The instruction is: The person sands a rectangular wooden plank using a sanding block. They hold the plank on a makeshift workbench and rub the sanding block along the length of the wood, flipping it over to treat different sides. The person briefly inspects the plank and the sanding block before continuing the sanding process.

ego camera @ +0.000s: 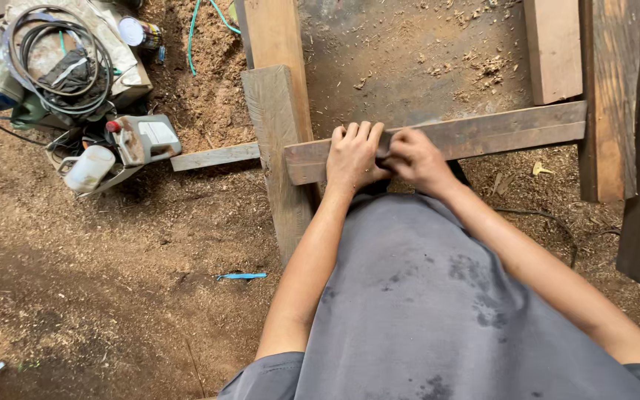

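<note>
A long grey wooden plank [483, 133] lies crosswise on thicker beams, running from centre to right. My left hand [354, 157] grips its near edge, fingers curled over the top. Touching it on the right, my right hand [418, 159] is closed on the same plank; whether it also holds a small tool is hidden by the fingers. A thick upright beam [279, 148] supports the plank's left end. My grey shirt fills the lower middle of the view.
Sawdust covers the ground. At upper left sit a coiled cable [57, 55], a power tool [142, 139], a white cup [87, 169] and a tin can [138, 33]. A blue pen-like object [242, 276] lies on the ground. More boards [553, 48] stand at upper right.
</note>
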